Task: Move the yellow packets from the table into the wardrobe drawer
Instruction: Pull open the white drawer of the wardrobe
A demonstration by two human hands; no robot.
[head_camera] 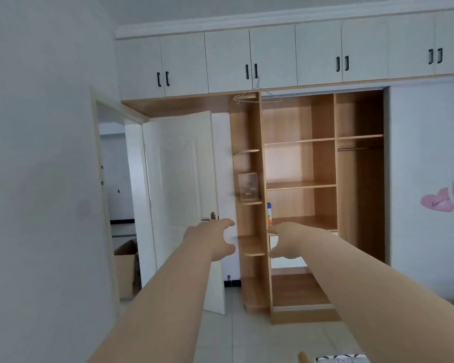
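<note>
left hand (pixel 210 238) – empty, curled | right hand (pixel 286 241) – empty | wood-grain wardrobe (pixel 323 163)

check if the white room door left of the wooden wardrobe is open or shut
Open: the white room door is swung inward against the wooden wardrobe, leaving the doorway clear.

Whole view motion-blurred; left hand (pixel 212 238) and right hand (pixel 286 241) soft-edged, finger detail lost; wardrobe drawer (pixel 286 260) mostly hidden behind right hand, only white front showing; framed item (pixel 248 186) on corner shelf too blurred to read; patterned object (pixel 341 359) cut off at bottom edge; heart stickers (pixel 446 197) clipped at right edge, lettering illegible.
</note>
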